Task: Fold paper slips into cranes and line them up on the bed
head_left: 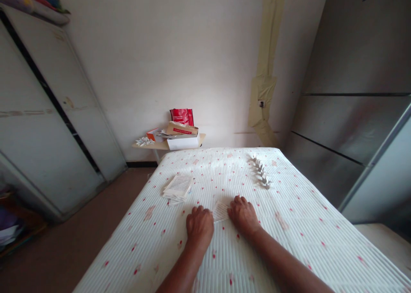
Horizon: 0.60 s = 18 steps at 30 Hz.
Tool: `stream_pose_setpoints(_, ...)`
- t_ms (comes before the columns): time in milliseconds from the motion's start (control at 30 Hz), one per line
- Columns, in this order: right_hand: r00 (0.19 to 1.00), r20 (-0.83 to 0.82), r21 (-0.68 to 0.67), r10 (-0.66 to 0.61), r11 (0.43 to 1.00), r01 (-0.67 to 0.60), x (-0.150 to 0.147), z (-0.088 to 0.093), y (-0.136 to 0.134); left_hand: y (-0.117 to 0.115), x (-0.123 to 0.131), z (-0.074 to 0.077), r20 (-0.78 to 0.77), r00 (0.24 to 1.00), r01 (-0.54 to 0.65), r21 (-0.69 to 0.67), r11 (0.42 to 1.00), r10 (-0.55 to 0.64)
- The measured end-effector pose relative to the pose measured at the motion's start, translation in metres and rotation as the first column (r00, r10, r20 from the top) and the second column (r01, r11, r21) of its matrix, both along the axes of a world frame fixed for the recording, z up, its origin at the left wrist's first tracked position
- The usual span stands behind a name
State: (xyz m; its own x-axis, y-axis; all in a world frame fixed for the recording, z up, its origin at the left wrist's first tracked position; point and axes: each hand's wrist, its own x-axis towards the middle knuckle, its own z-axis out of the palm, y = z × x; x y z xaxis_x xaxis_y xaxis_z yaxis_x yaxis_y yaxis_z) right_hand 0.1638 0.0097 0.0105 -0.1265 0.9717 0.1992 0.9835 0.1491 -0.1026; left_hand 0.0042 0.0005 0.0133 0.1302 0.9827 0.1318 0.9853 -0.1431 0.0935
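Both my hands rest on a white bed cover dotted with red marks. My left hand and my right hand lie knuckles up, fingers curled down onto a small printed sheet of paper lying flat between them. Each hand presses an edge of that sheet. To the left, a stack of similar printed paper sheets lies on the cover. Beyond my right hand, a row of several small folded paper figures runs toward the far edge of the bed.
A small wooden table stands past the bed against the wall, carrying boxes, a red packet and more folded paper figures. Grey wardrobes flank the left, grey panels the right. Brown floor lies left of the bed.
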Motion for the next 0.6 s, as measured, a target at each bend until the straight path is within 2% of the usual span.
stream_pose_setpoints(300,0.999,0.004,-0.006,-0.037,0.999,0.037,-0.0042,0.0038,-0.0027,0.0008,0.0009,0.0001,-0.007,1.0,-0.007,-0.019,1.0,0.007)
stream_pose_setpoints(467,0.998,0.01,0.012,-0.055,0.998,0.055,-0.0071,0.0038,-0.007,-0.0008,0.0021,0.0005,0.007,1.0,-0.029,0.044,0.999,0.029)
stream_pose_setpoints(600,0.999,0.002,0.064,-0.032,0.997,0.032,-0.0083,0.0049,-0.0094,0.0004,0.0051,0.0043,-0.009,0.995,0.101,0.08,0.992,-0.101)
